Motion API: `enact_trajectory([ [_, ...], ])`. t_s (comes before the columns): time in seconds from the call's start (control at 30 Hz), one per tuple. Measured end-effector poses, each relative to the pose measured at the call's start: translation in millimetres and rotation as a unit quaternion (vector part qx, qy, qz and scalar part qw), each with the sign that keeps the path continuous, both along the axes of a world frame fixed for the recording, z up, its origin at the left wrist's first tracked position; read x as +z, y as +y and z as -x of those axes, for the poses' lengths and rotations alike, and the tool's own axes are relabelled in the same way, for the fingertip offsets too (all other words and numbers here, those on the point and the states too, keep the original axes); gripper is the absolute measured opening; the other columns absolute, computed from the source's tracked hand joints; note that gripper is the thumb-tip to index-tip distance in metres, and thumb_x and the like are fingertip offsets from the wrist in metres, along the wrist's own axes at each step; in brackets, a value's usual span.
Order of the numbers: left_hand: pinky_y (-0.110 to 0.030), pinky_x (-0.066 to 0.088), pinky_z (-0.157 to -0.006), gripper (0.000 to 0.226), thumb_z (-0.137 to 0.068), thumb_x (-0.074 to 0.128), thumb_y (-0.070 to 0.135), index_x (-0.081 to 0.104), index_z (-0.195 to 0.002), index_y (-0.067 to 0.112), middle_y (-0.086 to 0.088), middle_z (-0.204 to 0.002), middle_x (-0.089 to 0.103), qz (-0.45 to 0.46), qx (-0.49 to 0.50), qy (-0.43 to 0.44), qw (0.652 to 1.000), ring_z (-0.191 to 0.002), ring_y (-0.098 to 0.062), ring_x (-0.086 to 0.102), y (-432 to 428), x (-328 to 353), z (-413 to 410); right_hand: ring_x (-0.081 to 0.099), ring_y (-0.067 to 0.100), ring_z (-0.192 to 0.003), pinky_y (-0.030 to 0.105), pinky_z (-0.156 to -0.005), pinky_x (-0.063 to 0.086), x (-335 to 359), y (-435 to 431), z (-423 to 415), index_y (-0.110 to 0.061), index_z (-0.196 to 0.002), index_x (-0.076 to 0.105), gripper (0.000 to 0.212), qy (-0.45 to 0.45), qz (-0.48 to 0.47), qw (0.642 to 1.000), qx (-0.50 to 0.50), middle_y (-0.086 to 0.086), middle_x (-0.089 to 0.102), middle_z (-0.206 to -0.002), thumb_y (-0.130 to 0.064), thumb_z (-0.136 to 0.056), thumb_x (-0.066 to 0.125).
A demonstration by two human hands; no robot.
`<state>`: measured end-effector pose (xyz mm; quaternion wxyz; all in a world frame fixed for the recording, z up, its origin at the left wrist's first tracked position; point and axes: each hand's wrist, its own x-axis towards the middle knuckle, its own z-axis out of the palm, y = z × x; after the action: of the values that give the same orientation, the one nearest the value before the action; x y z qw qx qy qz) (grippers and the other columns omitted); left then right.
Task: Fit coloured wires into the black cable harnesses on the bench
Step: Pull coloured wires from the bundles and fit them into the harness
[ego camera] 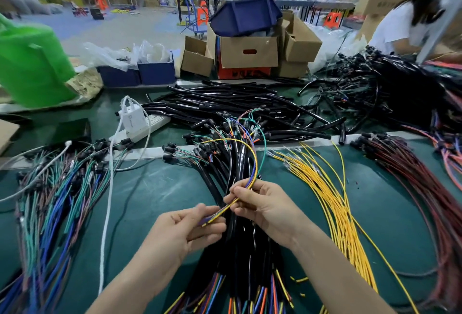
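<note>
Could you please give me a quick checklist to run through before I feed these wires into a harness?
1. Left hand pinches the thin yellow and blue wires near their ends: ok.
2. Right hand pinches the same wires further up: ok.
3. Bundle of black sleeved harnesses lies directly under both hands: ok.
4. Pile of loose yellow wires lies beside the right hand: ok.
5. Wire tips lined up with a sleeve opening: cannot tell, fingers hide them.

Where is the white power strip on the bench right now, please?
In the head view, the white power strip lies left of centre on the bench, between the green bag at left and the pile of black tubes at right.
</note>
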<state>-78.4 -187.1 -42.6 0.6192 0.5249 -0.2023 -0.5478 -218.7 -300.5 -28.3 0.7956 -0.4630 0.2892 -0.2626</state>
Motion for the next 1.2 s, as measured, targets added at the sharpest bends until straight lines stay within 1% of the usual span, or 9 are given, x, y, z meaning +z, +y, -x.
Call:
enact_trajectory([
  [0.13,-0.022,0.057,-0.058,0.029,-0.077,0.056,0.017,0.075,-0.084,-0.004,-0.027,-0.094,0.070,0.006,0.032,0.075,0.997,-0.080,-0.022,0.073,12.3,3.6,-11.6,0.067,0.014,-0.062,0.019,-0.057,0.054,1.5,-4.9,7.3,-0.004,-0.090,0.060,0.005,0.004,-0.004,1.000,-0.015,0.013,0.073,-0.081,-0.005,-0.091,0.055],
  [0.37,-0.021,0.056,-0.055,0.022,-0.070,0.059,0.011,0.077,-0.079,0.003,-0.018,-0.085,0.073,0.004,0.055,0.153,0.987,-0.072,-0.017,0.073,15.3,9.0,-3.3,0.070,0.016,-0.070,0.017,-0.059,0.054,1.6,-2.4,3.5,0.001,-0.091,0.059,0.004,-0.025,-0.024,0.998,-0.043,0.016,0.072,-0.078,-0.001,-0.089,0.057],
  [0.63,-0.023,0.058,-0.056,0.029,-0.064,0.064,0.007,0.077,-0.089,0.007,-0.013,-0.083,0.072,0.013,0.057,0.223,0.973,-0.070,-0.015,0.071,13.4,8.1,7.7,0.069,0.017,-0.067,0.016,-0.060,0.054,3.9,1.2,0.7,0.000,-0.086,0.059,0.009,-0.061,-0.046,0.996,-0.055,0.017,0.070,-0.077,-0.003,-0.079,0.063],
  [0.7,-0.024,0.058,-0.057,0.034,-0.063,0.065,0.008,0.076,-0.094,0.007,-0.012,-0.085,0.071,0.014,0.044,0.241,0.969,-0.070,-0.015,0.071,13.4,8.6,11.1,0.068,0.017,-0.066,0.016,-0.060,0.054,3.6,2.6,0.1,0.000,-0.085,0.059,0.005,-0.062,-0.047,0.996,-0.050,0.017,0.070,-0.077,-0.002,-0.082,0.062],
  [0.77,-0.024,0.058,-0.055,0.029,-0.066,0.063,0.007,0.077,-0.091,0.006,-0.012,-0.081,0.070,0.014,0.050,0.244,0.968,-0.067,-0.015,0.071,12.5,9.4,13.9,0.068,0.017,-0.067,0.016,-0.061,0.054,2.9,4.3,-0.1,-0.001,-0.085,0.059,0.002,-0.057,-0.046,0.996,-0.046,0.016,0.070,-0.078,0.000,-0.086,0.059],
  [0.9,-0.018,0.054,-0.049,0.020,-0.065,0.062,0.003,0.071,-0.082,-0.001,-0.011,-0.069,0.070,0.027,0.100,0.189,0.976,-0.058,-0.012,0.069,7.9,8.4,19.1,0.067,0.018,-0.067,0.021,-0.062,0.055,2.6,8.6,0.5,-0.005,-0.081,0.059,0.007,-0.029,-0.031,0.999,-0.033,0.014,0.070,-0.078,-0.002,-0.087,0.060],
  [1.0,-0.015,0.053,-0.052,0.019,-0.065,0.062,0.001,0.066,-0.083,-0.003,-0.012,-0.066,0.070,0.047,0.143,0.102,0.983,-0.059,-0.013,0.069,6.1,4.4,21.9,0.065,0.015,-0.061,0.019,-0.058,0.055,4.2,11.8,0.5,-0.006,-0.077,0.060,0.009,-0.013,-0.021,0.999,-0.028,0.014,0.070,-0.077,-0.002,-0.085,0.062],
  [1.1,-0.016,0.054,-0.057,0.008,-0.069,0.067,0.000,0.073,-0.072,0.003,-0.016,-0.068,0.070,0.062,0.164,-0.025,0.984,-0.062,-0.017,0.071,7.5,2.4,21.6,0.065,0.014,-0.064,0.019,-0.062,0.055,5.3,13.4,0.7,-0.004,-0.076,0.061,0.011,-0.027,-0.020,0.999,-0.028,0.014,0.068,-0.076,0.003,-0.084,0.062],
  [1.2,-0.016,0.054,-0.057,0.021,-0.073,0.070,-0.006,0.076,-0.072,0.014,-0.013,-0.066,0.071,0.079,0.171,-0.205,0.960,-0.061,-0.023,0.071,9.6,-3.6,19.6,0.065,0.014,-0.065,0.020,-0.064,0.054,4.3,14.8,-0.1,-0.003,-0.074,0.061,0.013,-0.026,-0.009,0.999,-0.040,0.013,0.067,-0.073,0.007,-0.082,0.063],
])
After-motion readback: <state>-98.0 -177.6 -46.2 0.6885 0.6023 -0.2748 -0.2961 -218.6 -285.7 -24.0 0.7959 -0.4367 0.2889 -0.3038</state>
